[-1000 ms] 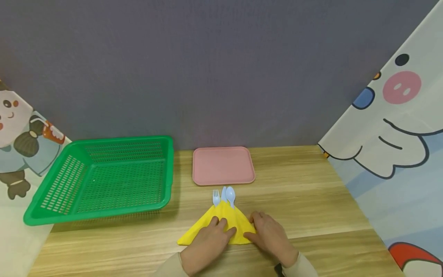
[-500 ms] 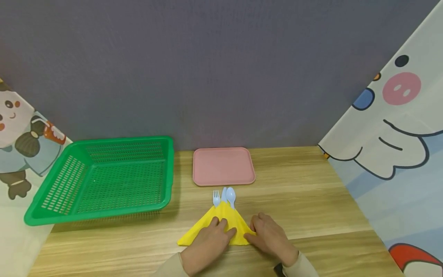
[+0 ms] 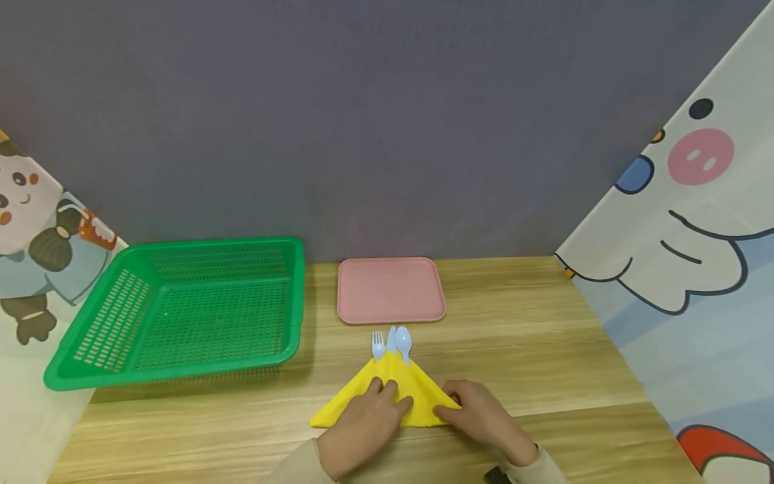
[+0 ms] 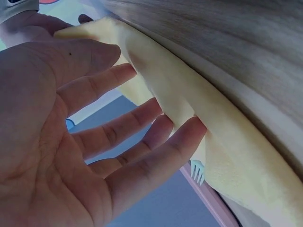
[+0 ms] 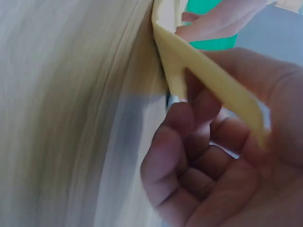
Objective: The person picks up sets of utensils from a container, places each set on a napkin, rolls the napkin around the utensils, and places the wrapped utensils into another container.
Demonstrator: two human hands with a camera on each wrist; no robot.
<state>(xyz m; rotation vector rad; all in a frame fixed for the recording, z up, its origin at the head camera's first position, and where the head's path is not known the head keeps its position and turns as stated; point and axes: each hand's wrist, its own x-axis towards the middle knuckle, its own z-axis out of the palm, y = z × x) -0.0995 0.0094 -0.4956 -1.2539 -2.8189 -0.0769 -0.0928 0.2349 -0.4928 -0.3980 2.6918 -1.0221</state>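
Note:
A yellow cloth napkin [image 3: 418, 398] lies folded in a triangle on the table, its peak pointing away from me. From under that peak stick out the heads of a light blue fork [image 3: 377, 345], knife [image 3: 391, 339] and spoon [image 3: 403, 341]; their handles are hidden. My left hand [image 3: 365, 425] presses the cloth's middle with spread fingertips, as the left wrist view also shows against the napkin [image 4: 227, 118]. At the right corner, my right hand [image 3: 484, 415] pinches the cloth. In the right wrist view that corner of the napkin [image 5: 218, 80] is lifted off the table.
A pink tray [image 3: 390, 291] lies just beyond the cutlery. To the left stands a green perforated basket [image 3: 293, 339], overhanging the wooden table's [image 3: 574, 349] left edge. A grey panel [image 3: 387, 134] rises behind, with cartoon-printed sheets on both sides.
My right hand has shifted slightly to the right, drawing the napkin's right corner out with it. The left hand has kept its place, and the cutlery has not visibly moved.

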